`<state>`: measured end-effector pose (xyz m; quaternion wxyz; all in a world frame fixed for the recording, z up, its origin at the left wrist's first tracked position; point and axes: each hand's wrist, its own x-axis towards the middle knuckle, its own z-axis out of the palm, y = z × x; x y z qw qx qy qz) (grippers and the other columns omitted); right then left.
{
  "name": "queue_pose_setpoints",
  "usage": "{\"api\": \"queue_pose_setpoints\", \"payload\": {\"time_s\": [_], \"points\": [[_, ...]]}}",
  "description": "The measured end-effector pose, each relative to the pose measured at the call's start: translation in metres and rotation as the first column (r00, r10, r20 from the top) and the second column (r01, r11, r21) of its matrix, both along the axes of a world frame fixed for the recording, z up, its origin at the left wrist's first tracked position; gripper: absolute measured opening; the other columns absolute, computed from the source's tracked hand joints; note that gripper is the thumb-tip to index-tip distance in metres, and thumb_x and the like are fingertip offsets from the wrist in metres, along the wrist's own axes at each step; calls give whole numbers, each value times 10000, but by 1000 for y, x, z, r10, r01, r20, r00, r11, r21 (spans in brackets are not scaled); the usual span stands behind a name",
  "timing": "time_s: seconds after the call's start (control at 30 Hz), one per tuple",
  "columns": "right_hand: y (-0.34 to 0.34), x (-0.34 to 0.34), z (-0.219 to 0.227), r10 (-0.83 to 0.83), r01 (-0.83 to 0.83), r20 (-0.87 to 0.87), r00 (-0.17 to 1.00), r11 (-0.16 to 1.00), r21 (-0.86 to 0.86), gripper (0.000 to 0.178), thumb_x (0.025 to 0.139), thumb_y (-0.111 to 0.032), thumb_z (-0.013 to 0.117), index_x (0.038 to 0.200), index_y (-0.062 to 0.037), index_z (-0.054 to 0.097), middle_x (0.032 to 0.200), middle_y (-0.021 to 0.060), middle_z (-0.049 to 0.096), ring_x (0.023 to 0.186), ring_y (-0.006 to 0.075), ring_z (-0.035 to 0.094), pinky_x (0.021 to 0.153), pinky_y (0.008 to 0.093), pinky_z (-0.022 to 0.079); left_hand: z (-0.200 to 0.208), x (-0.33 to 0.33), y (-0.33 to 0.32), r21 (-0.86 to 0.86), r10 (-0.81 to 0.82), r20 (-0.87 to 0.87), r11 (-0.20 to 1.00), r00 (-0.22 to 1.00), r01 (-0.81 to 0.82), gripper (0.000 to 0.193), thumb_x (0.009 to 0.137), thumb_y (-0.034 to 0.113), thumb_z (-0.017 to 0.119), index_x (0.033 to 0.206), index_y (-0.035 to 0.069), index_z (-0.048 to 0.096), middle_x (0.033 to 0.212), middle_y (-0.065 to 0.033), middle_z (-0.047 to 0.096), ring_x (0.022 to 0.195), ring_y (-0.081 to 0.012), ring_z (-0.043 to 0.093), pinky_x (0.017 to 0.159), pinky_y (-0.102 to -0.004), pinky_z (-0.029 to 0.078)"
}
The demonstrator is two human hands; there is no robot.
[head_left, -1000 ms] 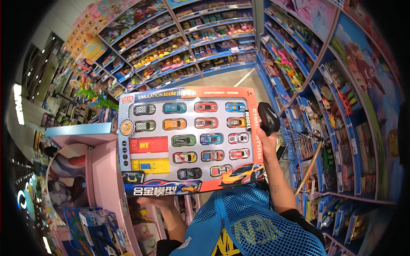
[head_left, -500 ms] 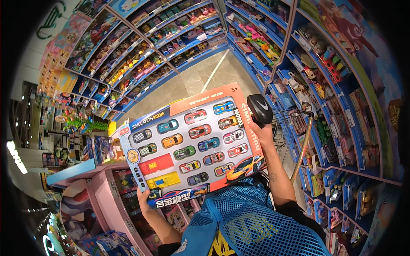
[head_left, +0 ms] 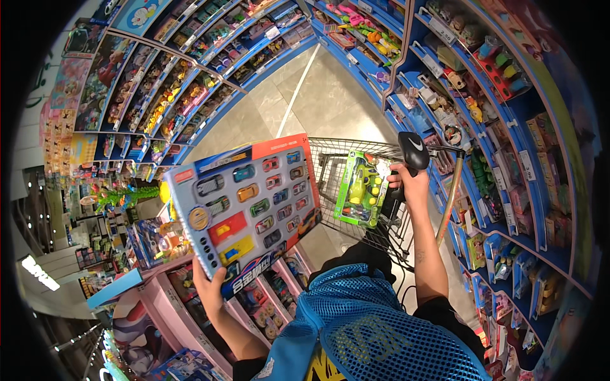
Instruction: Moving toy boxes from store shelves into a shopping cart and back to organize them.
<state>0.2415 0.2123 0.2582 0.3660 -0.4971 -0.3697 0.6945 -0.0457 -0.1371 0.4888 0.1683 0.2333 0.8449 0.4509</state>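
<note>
My left hand (head_left: 211,287) grips the lower left corner of a large flat toy car box (head_left: 219,247), thumb on its front. Rows of small model cars show through the box's clear front, along with a red and a yellow piece. The box is tilted, its left side nearer to me. My right hand (head_left: 412,188) is closed round the handle of a black handheld barcode scanner (head_left: 415,152), apart from the box. Below the scanner, a green toy pack (head_left: 360,190) with yellow-green pieces lies in a wire shopping cart (head_left: 327,145).
Blue shelves (head_left: 502,149) packed with toys run along the right and the back left. At the lower left stands a pink display shelf (head_left: 162,305) with boxed goods. Grey tiled floor (head_left: 279,105) lies beyond the cart. A blue mesh vest (head_left: 387,324) covers my front.
The car box has swung left and tilted in my left hand. My right hand with the scanner has come away from its right edge, and the cart with the green pack now shows.
</note>
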Motion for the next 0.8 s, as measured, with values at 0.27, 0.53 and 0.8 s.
{"api": "queue_pose_setpoints", "payload": {"time_s": [0.27,0.53,0.8], "points": [[-13,-9,0,4,-4,6,1000,1000,12,242,941,-64,597,1143,69,580,967,144,700,688,180,694,568,261,562,-28,-14,71,-282,-350,-85,906,933,314,586,808,157,722,1336,7,517,976,-148,682,883,-216,637,861,-351,491],[-58,-3,19,-69,67,140,988,998,19,228,931,-68,616,1131,40,598,982,127,697,730,169,696,582,262,566,-93,-54,105,-391,-568,-22,763,823,516,571,826,198,703,1340,43,507,871,-262,679,788,-433,679,711,-450,531],[-126,-21,36,-147,138,324,934,989,51,208,917,-67,634,1092,41,601,941,132,708,711,174,707,558,270,561,-190,-62,120,-290,-676,-14,708,736,644,615,850,225,659,1389,56,415,903,-289,680,830,-496,653,726,-554,528]]}}
